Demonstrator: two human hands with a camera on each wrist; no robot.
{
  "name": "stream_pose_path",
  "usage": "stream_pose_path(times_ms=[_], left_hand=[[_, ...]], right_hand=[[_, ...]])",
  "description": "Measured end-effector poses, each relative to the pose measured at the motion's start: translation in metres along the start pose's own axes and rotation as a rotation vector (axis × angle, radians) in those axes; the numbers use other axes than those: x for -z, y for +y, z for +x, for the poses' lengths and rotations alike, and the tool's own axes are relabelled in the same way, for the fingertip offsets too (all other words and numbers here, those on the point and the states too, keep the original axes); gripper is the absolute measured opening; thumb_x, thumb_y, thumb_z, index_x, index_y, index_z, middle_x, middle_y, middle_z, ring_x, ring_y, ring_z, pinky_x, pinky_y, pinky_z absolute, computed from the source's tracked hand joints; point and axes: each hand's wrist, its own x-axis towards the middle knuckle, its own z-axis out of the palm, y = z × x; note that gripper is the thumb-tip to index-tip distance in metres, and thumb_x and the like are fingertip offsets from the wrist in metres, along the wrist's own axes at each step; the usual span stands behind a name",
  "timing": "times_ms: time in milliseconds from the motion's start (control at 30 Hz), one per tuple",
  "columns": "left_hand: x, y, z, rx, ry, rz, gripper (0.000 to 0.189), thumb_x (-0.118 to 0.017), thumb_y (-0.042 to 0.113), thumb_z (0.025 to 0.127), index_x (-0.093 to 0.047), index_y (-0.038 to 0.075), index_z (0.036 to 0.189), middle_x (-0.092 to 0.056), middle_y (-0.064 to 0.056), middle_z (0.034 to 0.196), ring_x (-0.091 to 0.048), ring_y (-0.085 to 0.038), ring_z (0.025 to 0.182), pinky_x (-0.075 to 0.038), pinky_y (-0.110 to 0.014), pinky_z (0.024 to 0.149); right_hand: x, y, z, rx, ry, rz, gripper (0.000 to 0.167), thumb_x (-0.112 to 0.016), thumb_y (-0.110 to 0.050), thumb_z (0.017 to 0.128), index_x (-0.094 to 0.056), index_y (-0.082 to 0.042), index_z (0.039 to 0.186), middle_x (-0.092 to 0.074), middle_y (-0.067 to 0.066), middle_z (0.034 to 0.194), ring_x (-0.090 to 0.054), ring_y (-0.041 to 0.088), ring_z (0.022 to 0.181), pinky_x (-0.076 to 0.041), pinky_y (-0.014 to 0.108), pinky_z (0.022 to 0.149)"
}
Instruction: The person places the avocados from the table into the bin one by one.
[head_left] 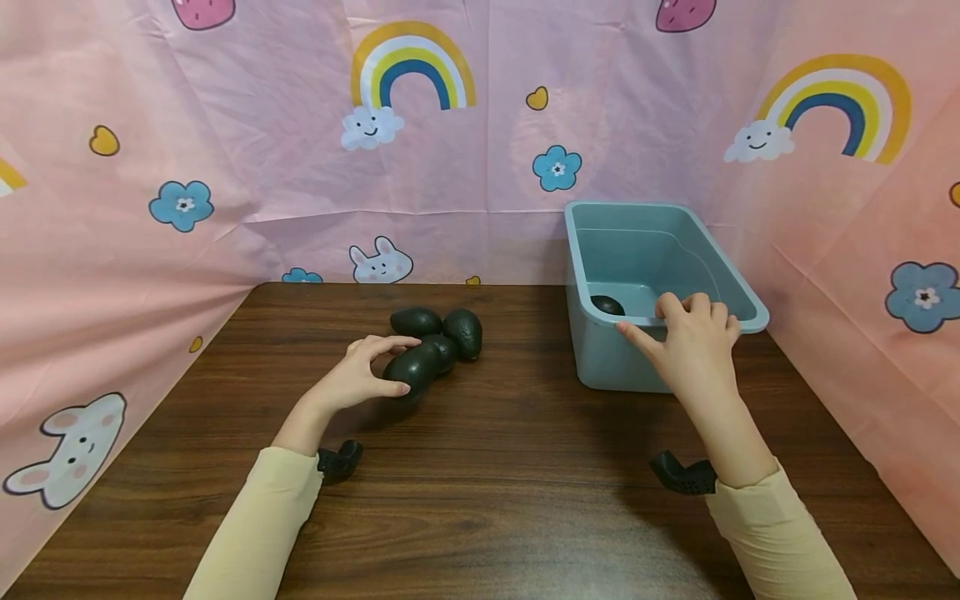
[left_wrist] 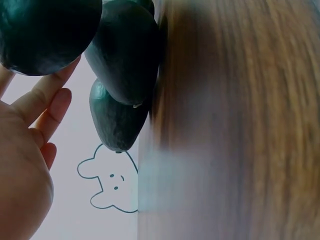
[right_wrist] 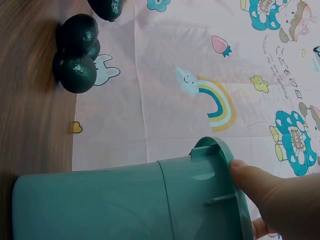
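Note:
My left hand [head_left: 356,375] holds a dark green avocado [head_left: 412,372] between thumb and fingers; in the left wrist view this avocado [left_wrist: 47,32] fills the upper left corner. Just behind it on the table are several more avocados, among them one at the right [head_left: 462,334] and one at the back left [head_left: 416,321]. My right hand [head_left: 693,350] grips the near rim of a blue-green plastic bin [head_left: 622,358], the thumb on the rim in the right wrist view. Inside the bin lies one avocado [head_left: 607,305], partly hidden by the near wall.
The brown wooden table [head_left: 480,500] carries the bin at its back right. A pink patterned cloth [head_left: 487,167] hangs behind and along both sides. Each wrist wears a small black device, one on the left [head_left: 341,460] and one on the right [head_left: 684,473].

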Motion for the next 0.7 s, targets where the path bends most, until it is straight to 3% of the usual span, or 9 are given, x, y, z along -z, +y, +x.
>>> stream_pose_path(times_ms=[700], left_hand=[[0.001,0.018,0.003,0.026,0.023,-0.008,0.064,-0.079,0.03,0.078,-0.053,0.025,0.137,-0.047,-0.011,0.127,-0.021,-0.035,0.126,-0.033,-0.06,0.09]], right_hand=[[0.0,0.0,0.0,0.001,-0.002,0.0,0.053,-0.067,-0.054,0.084,-0.051,-0.004,0.092,-0.043,0.024,0.099,-0.036,0.046,0.091,-0.024,0.066,0.084]])
